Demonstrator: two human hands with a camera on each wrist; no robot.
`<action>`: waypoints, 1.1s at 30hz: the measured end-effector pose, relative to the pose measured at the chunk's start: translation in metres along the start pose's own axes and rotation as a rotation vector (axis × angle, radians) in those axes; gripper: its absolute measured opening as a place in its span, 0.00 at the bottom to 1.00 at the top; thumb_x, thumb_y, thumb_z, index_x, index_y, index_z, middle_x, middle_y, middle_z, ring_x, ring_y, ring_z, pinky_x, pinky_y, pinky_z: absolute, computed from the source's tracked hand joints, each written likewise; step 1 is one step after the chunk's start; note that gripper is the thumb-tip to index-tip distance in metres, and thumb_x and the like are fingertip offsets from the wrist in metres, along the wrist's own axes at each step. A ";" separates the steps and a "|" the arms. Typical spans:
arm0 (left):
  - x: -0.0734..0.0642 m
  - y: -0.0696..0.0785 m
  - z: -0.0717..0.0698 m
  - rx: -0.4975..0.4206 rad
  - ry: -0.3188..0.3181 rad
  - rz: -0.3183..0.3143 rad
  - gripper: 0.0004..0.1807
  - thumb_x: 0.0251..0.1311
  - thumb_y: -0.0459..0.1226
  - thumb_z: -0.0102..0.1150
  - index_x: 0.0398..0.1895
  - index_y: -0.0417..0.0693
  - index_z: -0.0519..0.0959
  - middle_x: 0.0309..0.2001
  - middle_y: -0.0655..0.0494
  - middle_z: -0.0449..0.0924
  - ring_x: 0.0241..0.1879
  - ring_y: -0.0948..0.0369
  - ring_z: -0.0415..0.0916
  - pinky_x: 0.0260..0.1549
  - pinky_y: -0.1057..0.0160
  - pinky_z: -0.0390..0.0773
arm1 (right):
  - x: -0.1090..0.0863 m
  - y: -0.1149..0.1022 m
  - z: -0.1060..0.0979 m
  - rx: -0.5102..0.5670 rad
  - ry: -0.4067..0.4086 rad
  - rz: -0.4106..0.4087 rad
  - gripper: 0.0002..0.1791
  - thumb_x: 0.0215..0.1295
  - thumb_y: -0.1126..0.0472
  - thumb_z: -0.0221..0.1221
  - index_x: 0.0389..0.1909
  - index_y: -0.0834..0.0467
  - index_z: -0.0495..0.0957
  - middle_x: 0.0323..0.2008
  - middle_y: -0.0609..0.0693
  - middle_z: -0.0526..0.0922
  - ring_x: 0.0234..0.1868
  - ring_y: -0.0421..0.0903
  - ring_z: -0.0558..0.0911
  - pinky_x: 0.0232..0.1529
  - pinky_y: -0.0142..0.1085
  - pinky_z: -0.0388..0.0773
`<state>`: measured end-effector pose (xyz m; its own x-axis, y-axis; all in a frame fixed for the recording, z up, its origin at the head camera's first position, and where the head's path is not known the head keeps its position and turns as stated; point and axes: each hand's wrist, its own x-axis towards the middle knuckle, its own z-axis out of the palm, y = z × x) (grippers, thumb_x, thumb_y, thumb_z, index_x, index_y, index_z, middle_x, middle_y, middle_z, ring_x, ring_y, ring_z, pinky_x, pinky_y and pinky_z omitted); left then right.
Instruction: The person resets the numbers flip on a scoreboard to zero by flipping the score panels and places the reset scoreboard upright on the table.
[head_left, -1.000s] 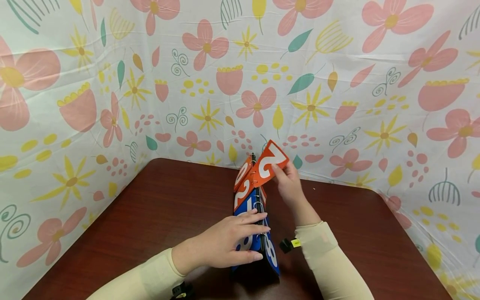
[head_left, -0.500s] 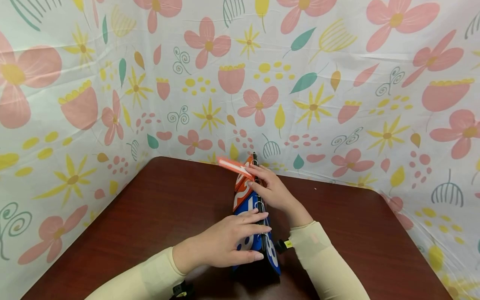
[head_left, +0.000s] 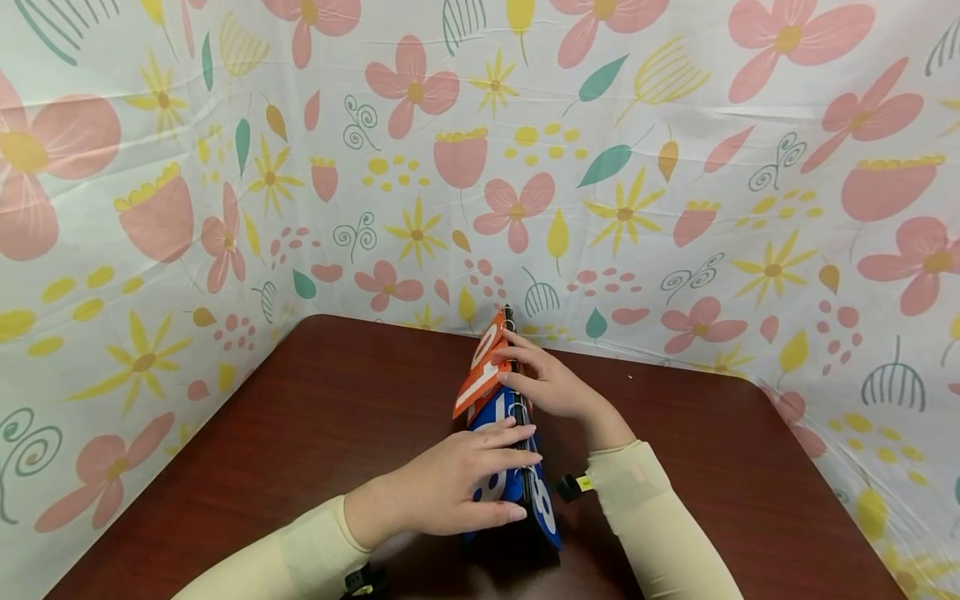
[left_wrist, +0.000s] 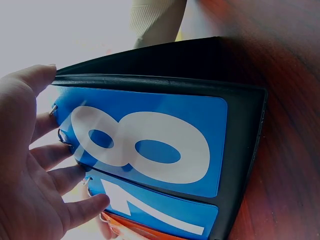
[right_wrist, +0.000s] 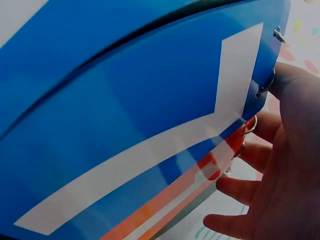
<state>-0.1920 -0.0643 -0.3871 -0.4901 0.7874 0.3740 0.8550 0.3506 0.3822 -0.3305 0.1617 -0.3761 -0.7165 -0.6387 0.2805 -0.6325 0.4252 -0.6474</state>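
A tabletop flip scoreboard with ringed number cards stands like a tent on the table. My left hand rests across its near ridge, fingers extended over the rings. Under it lie blue cards; in the left wrist view one blue card shows an 8, beside a second blue card with a 7, on a black backing. My right hand touches the far ridge, fingertips reaching over onto an orange-red card that tilts away from the left face. Another orange-red card behind it shows a 0.
The dark red-brown table spreads out on both sides of the scoreboard. A floral cloth hangs along its back and left. Black wrist straps sit at both cuffs.
The right hand has swung an orange-red card showing a 2 over the ridge from right to left, letting it drop to the left side. The left hand has stayed in place.
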 end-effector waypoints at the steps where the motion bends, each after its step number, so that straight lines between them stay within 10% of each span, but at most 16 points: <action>1: 0.000 0.000 0.000 -0.001 -0.001 -0.001 0.31 0.73 0.59 0.51 0.75 0.62 0.69 0.81 0.64 0.56 0.82 0.57 0.51 0.76 0.46 0.63 | 0.000 0.001 0.000 0.012 0.001 0.014 0.28 0.77 0.51 0.57 0.74 0.54 0.70 0.84 0.52 0.51 0.84 0.57 0.51 0.77 0.68 0.54; 11: 0.000 0.000 0.000 0.041 0.010 0.029 0.30 0.75 0.59 0.49 0.75 0.61 0.69 0.81 0.60 0.57 0.82 0.54 0.54 0.74 0.44 0.67 | -0.001 0.032 0.000 0.295 0.155 0.132 0.31 0.76 0.53 0.59 0.76 0.52 0.64 0.75 0.59 0.67 0.74 0.63 0.71 0.69 0.62 0.71; 25: 0.000 0.001 -0.001 0.030 0.003 0.014 0.31 0.75 0.60 0.49 0.76 0.64 0.68 0.82 0.62 0.55 0.82 0.54 0.53 0.73 0.44 0.67 | -0.006 0.064 0.000 0.215 0.174 0.248 0.24 0.69 0.53 0.67 0.62 0.55 0.75 0.47 0.59 0.83 0.49 0.54 0.81 0.52 0.46 0.82; 33: -0.001 0.002 -0.001 0.015 -0.011 -0.009 0.31 0.74 0.60 0.48 0.76 0.66 0.67 0.82 0.64 0.54 0.82 0.55 0.52 0.73 0.44 0.67 | -0.009 0.083 -0.002 0.335 0.149 0.366 0.14 0.68 0.53 0.68 0.37 0.61 0.80 0.34 0.58 0.83 0.34 0.50 0.83 0.36 0.37 0.85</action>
<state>-0.1904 -0.0648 -0.3860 -0.4956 0.7897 0.3617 0.8532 0.3647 0.3728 -0.3770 0.2043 -0.4310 -0.9227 -0.3782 0.0753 -0.2214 0.3596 -0.9065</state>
